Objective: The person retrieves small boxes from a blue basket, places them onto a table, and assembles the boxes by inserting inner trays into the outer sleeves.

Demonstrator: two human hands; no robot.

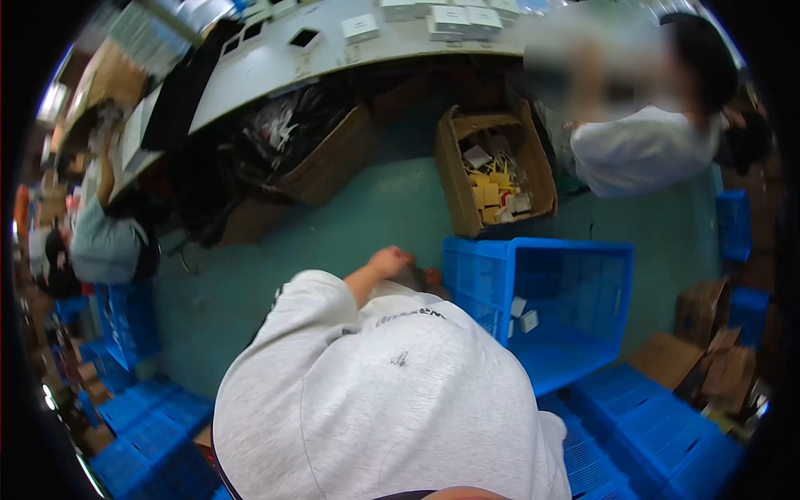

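In front of my grey-white sweatshirt (400, 392), my left hand (390, 262) is held near my waist with its fingers curled in. Whether anything sits inside those fingers is hidden. Only a small part of my right hand (433, 277) shows beyond the shirt front, close to the left hand, and its fingers cannot be made out. Just right of it stands a large blue plastic crate (575, 245), its opening facing up and to the right. Small white boxes (529, 321) lie inside near its left wall.
A cardboard box (454, 179) of yellow and white scraps stands ahead on the green floor (358, 225). The long worktable (325, 50) carries white boxes (360, 28). One person (650, 150) sits at right, another (108, 242) at left. Blue crates (650, 425) lie behind me.
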